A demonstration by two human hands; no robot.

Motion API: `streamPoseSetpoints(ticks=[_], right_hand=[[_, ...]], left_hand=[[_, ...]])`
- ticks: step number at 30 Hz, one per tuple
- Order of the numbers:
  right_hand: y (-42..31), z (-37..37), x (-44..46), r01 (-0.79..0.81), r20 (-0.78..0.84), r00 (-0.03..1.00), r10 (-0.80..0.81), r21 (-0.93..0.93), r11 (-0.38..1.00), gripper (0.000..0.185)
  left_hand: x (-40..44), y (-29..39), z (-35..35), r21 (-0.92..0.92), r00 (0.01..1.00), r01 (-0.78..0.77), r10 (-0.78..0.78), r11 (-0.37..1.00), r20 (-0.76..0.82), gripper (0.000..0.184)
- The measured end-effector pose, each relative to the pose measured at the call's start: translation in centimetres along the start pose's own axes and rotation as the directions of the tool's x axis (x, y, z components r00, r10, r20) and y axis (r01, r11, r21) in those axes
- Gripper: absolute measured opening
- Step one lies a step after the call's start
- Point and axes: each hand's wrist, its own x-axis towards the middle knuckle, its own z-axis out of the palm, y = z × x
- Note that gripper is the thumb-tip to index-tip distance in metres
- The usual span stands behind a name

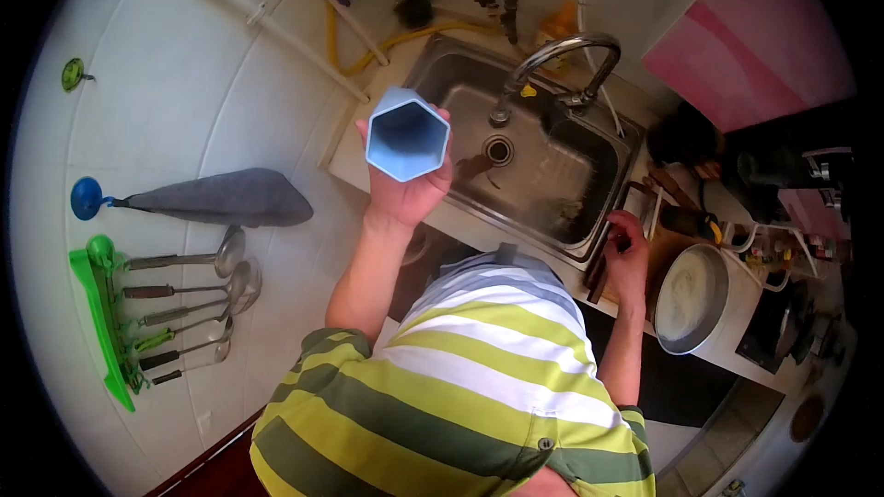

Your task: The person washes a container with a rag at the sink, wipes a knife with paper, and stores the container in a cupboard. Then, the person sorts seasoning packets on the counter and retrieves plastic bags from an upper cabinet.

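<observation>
A light blue six-sided cup [408, 140] is gripped in my left hand [405, 195], its wide mouth turned up toward me. The fingers wrap around its outside, and the inside looks shadowed, with no contents that I can make out. This hand is at the left front corner of the steel sink [552, 129]. Over the sink's right front edge, my right hand [627, 253] hovers or rests with loosely curled fingers and a gap between thumb and fingers. Nothing shows in it. Beside it lies a wooden board [665, 253], and I cannot tell whether they touch.
A curved chrome faucet [562, 46] arches over the sink. To the right stands a round metal pan [692, 299] with pale contents. Several ladles and spoons hang from a green rack [101, 331] on the left wall, below a grey cloth [226, 198].
</observation>
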Motion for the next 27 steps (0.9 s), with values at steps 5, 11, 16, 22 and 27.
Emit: streamPoseSetpoints(ticks=[5, 11, 16, 22, 27], right_hand=[[0.2, -6.5, -1.7, 0.02, -0.14, 0.99, 0.033, 0.358, 0.933, 0.036], [-0.6, -13.0, -4.4, 0.339, -0.422, 0.902, 0.091, 0.823, 0.455, 0.03], [2.7, -14.9, -5.8, 0.223, -0.516, 0.78, 0.353, 0.757, 0.614, 0.02], [6.4, -22.7, -7.5, 0.579, -0.767, 0.425, 0.481, 0.639, 0.506, 0.022], [10.6, -28.3, -6.1, 0.706, -0.862, 0.191, 0.469, 0.453, 0.545, 0.024]], left_hand=[[0.7, -2.3, -1.4, 0.272, 0.987, -0.096, 0.126, 0.957, -0.095, 0.056], [-0.7, -10.4, -1.4, 0.542, 0.851, 0.181, 0.145, 0.821, -0.504, 0.056], [1.3, -12.5, -3.4, 0.901, 0.865, 0.303, 0.305, 0.311, -0.397, 0.056], [3.7, -13.7, -5.0, 0.869, 0.932, 0.123, 0.358, -0.479, 0.065, 0.054], [4.5, -13.1, -6.0, 0.493, 0.712, 0.301, 0.152, 0.816, -0.685, 0.047]])
